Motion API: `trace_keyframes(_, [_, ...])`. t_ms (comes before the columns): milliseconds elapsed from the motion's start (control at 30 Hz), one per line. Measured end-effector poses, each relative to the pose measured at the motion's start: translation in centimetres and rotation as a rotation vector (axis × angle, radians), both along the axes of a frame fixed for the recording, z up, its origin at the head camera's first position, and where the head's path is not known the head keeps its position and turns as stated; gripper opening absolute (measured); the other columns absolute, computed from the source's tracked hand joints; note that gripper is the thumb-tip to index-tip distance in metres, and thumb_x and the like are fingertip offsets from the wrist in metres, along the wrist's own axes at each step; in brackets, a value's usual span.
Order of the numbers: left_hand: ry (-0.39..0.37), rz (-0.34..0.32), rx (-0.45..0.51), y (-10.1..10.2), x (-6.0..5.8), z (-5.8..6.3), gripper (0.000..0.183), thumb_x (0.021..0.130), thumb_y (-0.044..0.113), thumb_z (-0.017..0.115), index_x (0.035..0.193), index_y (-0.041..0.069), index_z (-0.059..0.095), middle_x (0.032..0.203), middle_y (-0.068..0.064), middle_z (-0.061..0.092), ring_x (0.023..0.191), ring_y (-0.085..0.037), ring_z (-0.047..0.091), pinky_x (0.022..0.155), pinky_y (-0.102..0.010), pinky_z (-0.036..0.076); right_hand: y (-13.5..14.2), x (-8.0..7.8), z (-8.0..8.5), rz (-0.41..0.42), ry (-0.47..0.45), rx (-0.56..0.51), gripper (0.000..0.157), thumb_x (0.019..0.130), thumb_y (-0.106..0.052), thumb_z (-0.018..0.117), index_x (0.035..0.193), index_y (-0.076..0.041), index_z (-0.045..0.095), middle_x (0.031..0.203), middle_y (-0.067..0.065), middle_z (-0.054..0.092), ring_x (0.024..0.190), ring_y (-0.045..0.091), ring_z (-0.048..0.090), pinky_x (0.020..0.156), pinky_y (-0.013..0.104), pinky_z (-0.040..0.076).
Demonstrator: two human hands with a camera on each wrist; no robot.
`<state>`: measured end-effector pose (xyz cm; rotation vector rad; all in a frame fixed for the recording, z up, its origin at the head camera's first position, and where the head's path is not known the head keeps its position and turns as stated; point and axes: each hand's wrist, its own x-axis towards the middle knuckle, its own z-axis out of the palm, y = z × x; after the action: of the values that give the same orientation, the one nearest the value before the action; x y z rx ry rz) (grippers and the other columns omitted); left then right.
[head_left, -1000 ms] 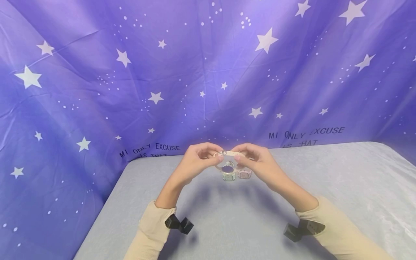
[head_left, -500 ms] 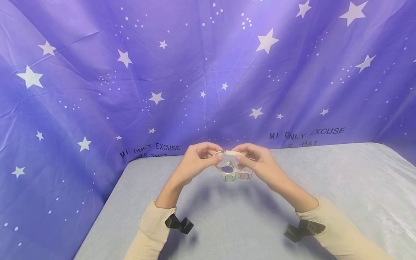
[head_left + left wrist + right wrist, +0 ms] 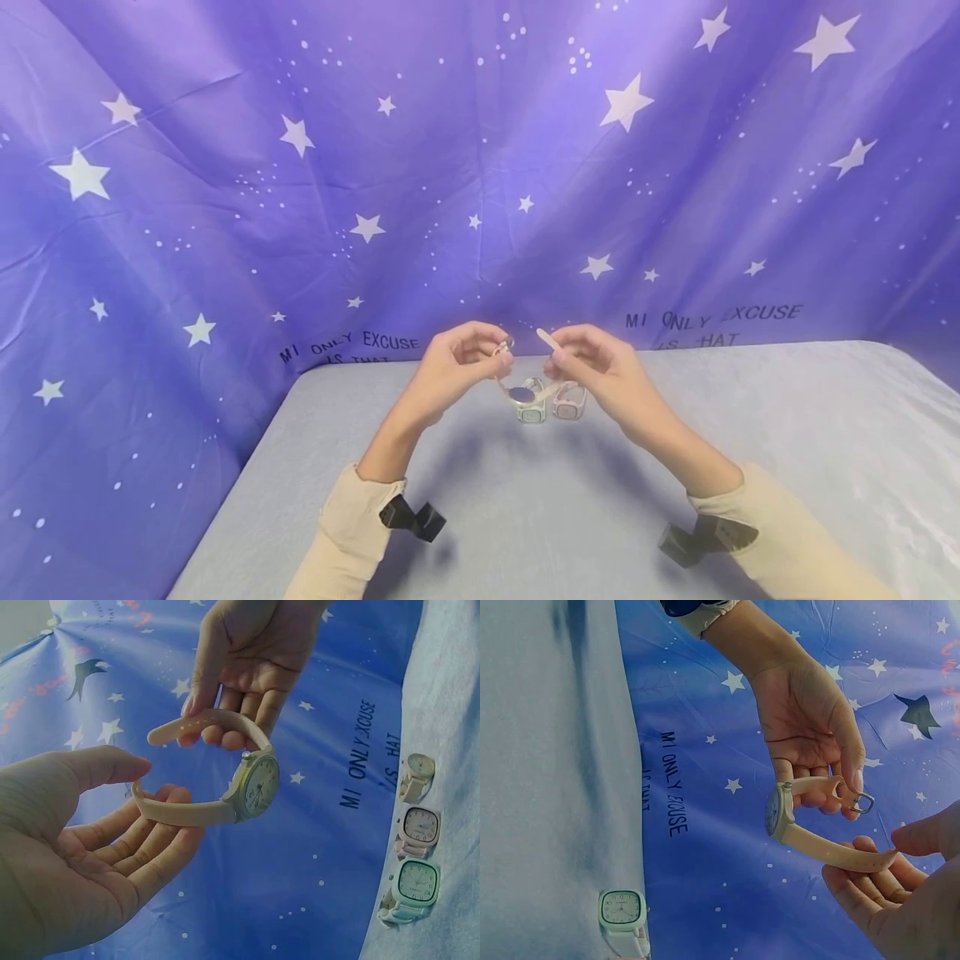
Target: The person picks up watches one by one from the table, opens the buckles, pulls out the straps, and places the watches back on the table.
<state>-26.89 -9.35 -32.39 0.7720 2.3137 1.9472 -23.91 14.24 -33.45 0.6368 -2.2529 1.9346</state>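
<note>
A pale beige wristwatch with a round dial hangs between both hands above the table, its strap parted. My left hand pinches the buckle-side strap between thumb and fingers; the metal buckle juts out past the thumb in the right wrist view. The holed strap end is pinched by my right hand, its tip poking out beyond the fingers. Behind and below the held watch, a mint-green square watch and a pink square watch stand on the table.
A third watch, cream with a round dial, stands in line with the pink and green ones in the left wrist view. Grey-blue cloth covers the table. A purple star-printed curtain hangs along its far edge.
The strap, earlier joined in a loop at the buckle, has come apart. My right hand has shifted slightly right with the free strap end. The view has tilted a little.
</note>
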Motion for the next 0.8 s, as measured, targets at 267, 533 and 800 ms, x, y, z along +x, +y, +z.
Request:
trace_keyframes(267, [0.017,-0.009,0.058,-0.2,0.1,-0.3,0.029,0.093,0.003,0.071,0.120,-0.004,0.062,0.100,-0.019,0.074,0.082,-0.012,0.072,0.085,-0.034,0.062,-0.5,0.0,-0.2,-0.005,0.006,-0.035,0.025,0.104,-0.012,0.057,0.125,0.002,0.053,0.104,0.010,0.075,0.098,0.013,0.073,0.092,0.028,0.059])
trace_keyframes(533, [0.020,-0.037,0.110,-0.7,-0.3,0.0,0.028,0.096,0.000,0.065,0.123,-0.006,0.059,0.113,-0.031,0.070,0.095,-0.018,0.074,0.092,-0.038,0.061,-1.5,-0.4,-0.2,0.018,-0.003,-0.067,0.021,0.105,-0.010,0.054,0.122,0.000,0.049,0.112,0.022,0.072,0.104,0.013,0.072,0.097,0.036,0.059])
trace_keyframes(800, [-0.075,-0.008,0.093,-2.5,-2.1,-0.1,0.030,0.098,0.001,0.063,0.126,-0.008,0.056,0.116,-0.032,0.069,0.099,-0.022,0.075,0.094,-0.046,0.060,-3.6,-2.5,0.2,0.028,-0.071,-0.088,0.024,0.105,-0.010,0.053,0.126,0.000,0.045,0.122,0.033,0.066,0.105,0.018,0.073,0.096,0.044,0.059])
